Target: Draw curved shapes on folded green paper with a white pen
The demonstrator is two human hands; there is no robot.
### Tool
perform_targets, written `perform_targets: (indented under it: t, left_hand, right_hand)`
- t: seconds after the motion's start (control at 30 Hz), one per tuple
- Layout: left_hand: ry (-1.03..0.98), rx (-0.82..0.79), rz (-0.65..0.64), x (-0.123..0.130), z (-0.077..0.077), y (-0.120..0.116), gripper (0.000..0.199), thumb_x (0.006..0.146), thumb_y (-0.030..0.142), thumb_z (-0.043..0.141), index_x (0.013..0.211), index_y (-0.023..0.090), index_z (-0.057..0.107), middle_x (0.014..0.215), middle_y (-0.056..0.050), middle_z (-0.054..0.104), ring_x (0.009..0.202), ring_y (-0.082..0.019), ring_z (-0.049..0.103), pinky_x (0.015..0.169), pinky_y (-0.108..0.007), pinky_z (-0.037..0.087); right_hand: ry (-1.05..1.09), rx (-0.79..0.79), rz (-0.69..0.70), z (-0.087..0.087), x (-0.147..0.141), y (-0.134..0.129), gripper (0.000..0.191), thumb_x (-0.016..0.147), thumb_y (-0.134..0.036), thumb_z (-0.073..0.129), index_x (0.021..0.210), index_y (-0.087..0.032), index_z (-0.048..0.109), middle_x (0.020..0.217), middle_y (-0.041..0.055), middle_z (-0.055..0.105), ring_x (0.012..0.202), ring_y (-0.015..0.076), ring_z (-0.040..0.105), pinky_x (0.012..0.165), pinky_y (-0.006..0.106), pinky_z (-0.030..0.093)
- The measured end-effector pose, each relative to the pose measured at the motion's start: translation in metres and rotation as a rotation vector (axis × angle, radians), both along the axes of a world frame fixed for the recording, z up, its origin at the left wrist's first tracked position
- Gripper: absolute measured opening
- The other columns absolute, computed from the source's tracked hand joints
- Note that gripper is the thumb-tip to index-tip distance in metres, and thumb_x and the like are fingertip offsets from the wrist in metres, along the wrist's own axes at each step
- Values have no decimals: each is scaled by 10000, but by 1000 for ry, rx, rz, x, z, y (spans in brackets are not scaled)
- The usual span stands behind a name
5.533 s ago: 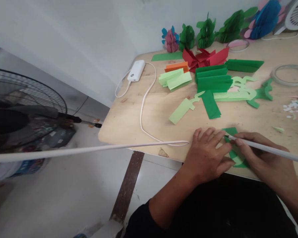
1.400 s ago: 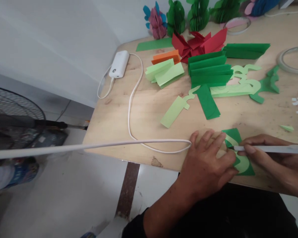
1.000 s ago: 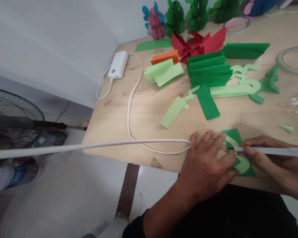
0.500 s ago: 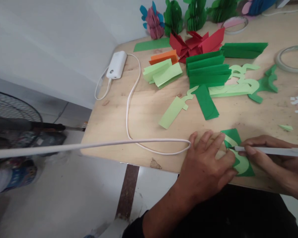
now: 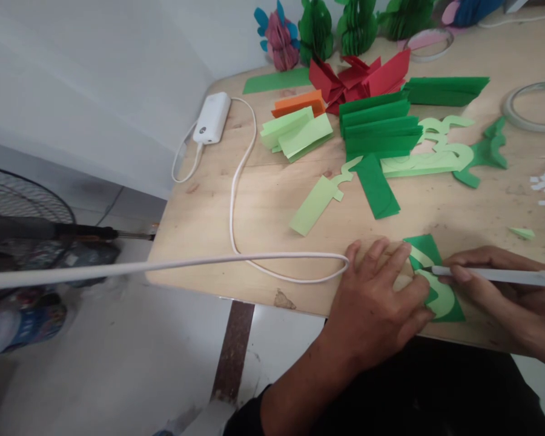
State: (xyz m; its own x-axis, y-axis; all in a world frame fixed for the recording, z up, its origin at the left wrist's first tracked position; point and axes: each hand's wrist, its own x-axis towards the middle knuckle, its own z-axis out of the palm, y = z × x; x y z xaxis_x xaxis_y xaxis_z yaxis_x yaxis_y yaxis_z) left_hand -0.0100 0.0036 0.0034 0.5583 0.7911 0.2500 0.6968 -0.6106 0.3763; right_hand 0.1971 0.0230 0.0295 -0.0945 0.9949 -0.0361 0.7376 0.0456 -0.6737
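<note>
Closest to you, the flat dark green paper rectangle (image 5: 424,245) lies on the desk (image 5: 263,224), just beside and partly under your left hand's (image 5: 376,303) fingers, which are spread and pressing, gripping nothing. The curvy pale green paper cutout (image 5: 444,301) lies on it; its covered part seems to run beneath those fingertips, though they hide it. Your right hand's (image 5: 508,290) fingers pinch the slim white pen (image 5: 490,275) near its dark tip, against the cutout. Both papers should be feather-light, bendy and easily creased or slid; hold them flat by the broad parts, sparing the narrow curves. Beyond your left fingertips lies the folded dark green paper strip (image 5: 379,188).
</note>
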Motion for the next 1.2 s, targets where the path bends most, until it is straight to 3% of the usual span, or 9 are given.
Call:
perform_targets:
  t: [0.17, 0.67, 1.0, 1.2]
  left_hand:
    - [0, 2, 3, 0, 1, 0, 308, 954, 448, 546, 1147, 233, 655, 1482, -118, 518, 1385, -340, 404, 1116, -578, 287]
    - [-7, 9, 0, 0, 0, 0, 309, 957, 446, 539, 1157, 235, 646, 1481, -117, 512, 1386, -345, 402, 1110, -591, 296]
    - [-1, 19, 2, 0, -1, 0, 348, 956, 450, 538, 1214, 238, 637, 1491, -116, 504, 1392, -340, 395, 1111, -581, 300]
    - [11, 13, -4, -1, -1, 0, 361, 955, 466, 535, 1223, 250, 643, 1488, -109, 505, 1393, -342, 390, 1118, -584, 293]
  right_hand:
    - [-21, 13, -12, -1, 2, 0, 358, 821, -619, 533, 822, -299, 693, 823, -18, 744, 731, 179, 699, 648, 304, 556]
    - [-32, 40, -71, 4, -4, 3, 411, 775, -677, 534, 744, -296, 683, 733, -3, 728, 670, 200, 676, 579, 329, 514]
    - [-46, 87, -60, -7, 0, 1, 384, 813, -642, 539, 811, -298, 708, 811, -10, 750, 721, 188, 701, 615, 311, 547]
    - [-16, 71, -79, 1, -9, 6, 426, 787, -667, 529, 749, -281, 707, 768, 13, 748, 683, 200, 695, 604, 325, 554]
